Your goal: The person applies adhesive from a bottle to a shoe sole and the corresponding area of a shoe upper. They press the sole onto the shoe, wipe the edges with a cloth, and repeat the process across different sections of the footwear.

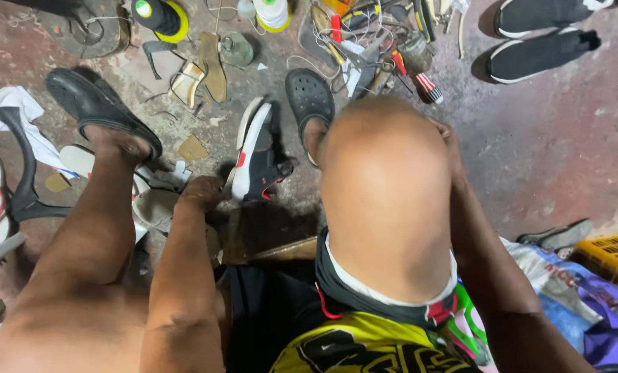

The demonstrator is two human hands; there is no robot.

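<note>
The left hand (200, 192) is down at the floor (544, 145), its fingers hidden, just beside a black, white and red sneaker (257, 155) lying untouched on its side, while the right hand (450, 135) sits behind the raised knee (385, 179), grip unseen, so no work shows yet.

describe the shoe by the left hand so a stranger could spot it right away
Start at the raised right knee in the middle of the view and look just left, on the stained floor. The black sneaker lies on its side by the left hand. Only it has a white sole and red trim; the clog beside it is plain black.
</note>
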